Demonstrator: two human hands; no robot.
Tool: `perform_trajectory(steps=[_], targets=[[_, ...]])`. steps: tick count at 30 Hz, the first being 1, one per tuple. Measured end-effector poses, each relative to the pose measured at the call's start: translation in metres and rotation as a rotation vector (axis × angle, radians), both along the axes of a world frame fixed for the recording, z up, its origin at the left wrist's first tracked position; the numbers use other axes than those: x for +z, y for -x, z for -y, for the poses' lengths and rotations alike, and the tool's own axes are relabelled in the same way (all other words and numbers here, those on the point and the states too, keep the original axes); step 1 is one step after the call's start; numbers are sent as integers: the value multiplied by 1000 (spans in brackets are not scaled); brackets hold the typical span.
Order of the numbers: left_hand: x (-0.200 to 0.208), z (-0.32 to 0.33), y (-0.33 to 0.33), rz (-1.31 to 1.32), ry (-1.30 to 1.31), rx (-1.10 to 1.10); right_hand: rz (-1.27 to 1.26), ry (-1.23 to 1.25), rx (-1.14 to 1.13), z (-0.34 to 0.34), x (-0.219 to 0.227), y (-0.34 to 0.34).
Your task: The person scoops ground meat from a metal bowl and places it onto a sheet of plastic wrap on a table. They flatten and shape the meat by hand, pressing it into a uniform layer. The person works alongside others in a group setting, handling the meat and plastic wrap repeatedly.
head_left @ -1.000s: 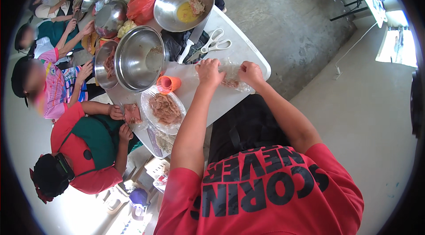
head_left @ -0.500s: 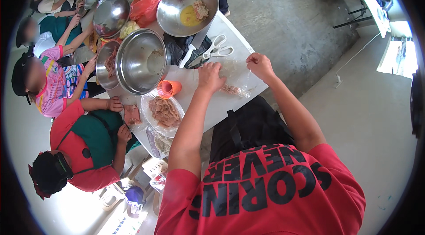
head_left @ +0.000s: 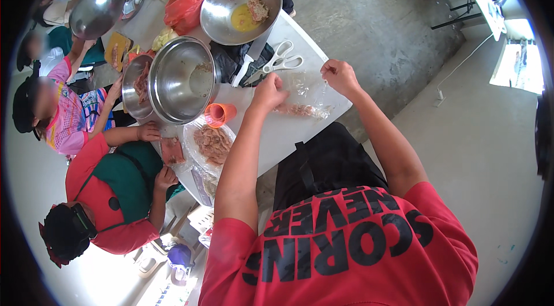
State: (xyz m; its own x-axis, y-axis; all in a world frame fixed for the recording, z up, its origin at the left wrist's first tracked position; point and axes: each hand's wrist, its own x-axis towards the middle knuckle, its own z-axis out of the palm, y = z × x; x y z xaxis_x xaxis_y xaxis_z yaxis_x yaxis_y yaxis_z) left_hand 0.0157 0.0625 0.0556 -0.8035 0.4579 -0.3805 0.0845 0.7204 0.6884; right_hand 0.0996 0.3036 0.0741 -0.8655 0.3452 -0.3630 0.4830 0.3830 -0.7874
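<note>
A clear plastic sheet [head_left: 307,85] lies at the near right corner of the white table, with a meat roll [head_left: 300,110] along its near edge. My right hand [head_left: 341,77] is closed in a pinch on the sheet's far right corner. My left hand [head_left: 269,94] is closed at the sheet's left edge, thumb and fingers together, seemingly gripping the plastic. Just beyond my left hand are white-handled scissors [head_left: 284,59] and a white-handled knife [head_left: 246,66]. An orange cup [head_left: 220,114] lies tipped to the left of my left forearm.
Steel bowls [head_left: 180,84] stand left of my hands. Farther off, another steel bowl [head_left: 222,3] holds yellow liquid and ground meat. A plastic-lined plate of meat strips [head_left: 212,145] sits beside my left forearm. At left, a co-worker's hands [head_left: 151,131] handle a flat meat piece [head_left: 172,150].
My left hand has drawn back slightly left and its fingers have closed; the roll shows more fully. My right hand has shifted little. A steel bowl at the far left has been moved away up-left.
</note>
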Motion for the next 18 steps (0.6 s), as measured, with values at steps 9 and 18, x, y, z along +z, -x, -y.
perform_trajectory(steps=[9,18], targets=[[-11,12,10,150,-138,62,-11,-56,3,4,13,-2],[-4,32,11,-25,-418,255,-53,-171,10,1,16,-2]])
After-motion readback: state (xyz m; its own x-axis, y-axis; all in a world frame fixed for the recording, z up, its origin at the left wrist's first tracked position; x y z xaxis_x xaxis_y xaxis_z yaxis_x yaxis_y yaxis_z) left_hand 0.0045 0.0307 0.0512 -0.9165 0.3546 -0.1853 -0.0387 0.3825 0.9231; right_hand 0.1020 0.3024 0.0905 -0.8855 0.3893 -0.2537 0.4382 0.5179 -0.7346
